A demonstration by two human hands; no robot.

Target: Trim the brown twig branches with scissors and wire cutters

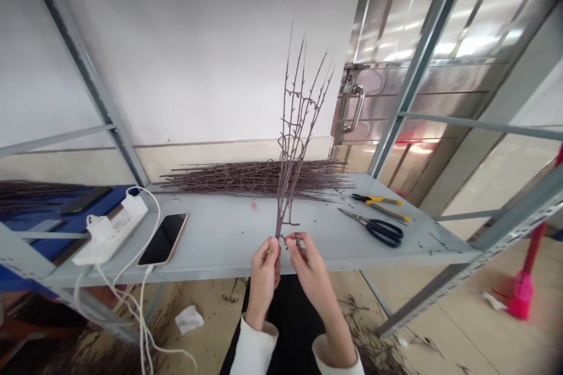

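Observation:
My left hand (265,272) is closed around the lower end of a bunch of thin brown twigs (291,140), which stands upright and fans out toward the top. Short side shoots and curled tendrils cross between its stems. Beside it, at the foot of the bunch, my right hand (308,263) pinches a small curled twig piece (297,239); whether that piece is joined to the bunch I cannot tell. Both hands are at the front edge of the grey shelf. Behind the bunch lies a long pile of similar twigs (229,178).
On the shelf (220,228) to the right lie scissors (378,229) and yellow-handled pliers (382,204). At left are a phone (163,239) and a power strip (109,235) with white cables. Metal posts (422,64) frame the shelf. Twig scraps (373,345) litter the floor.

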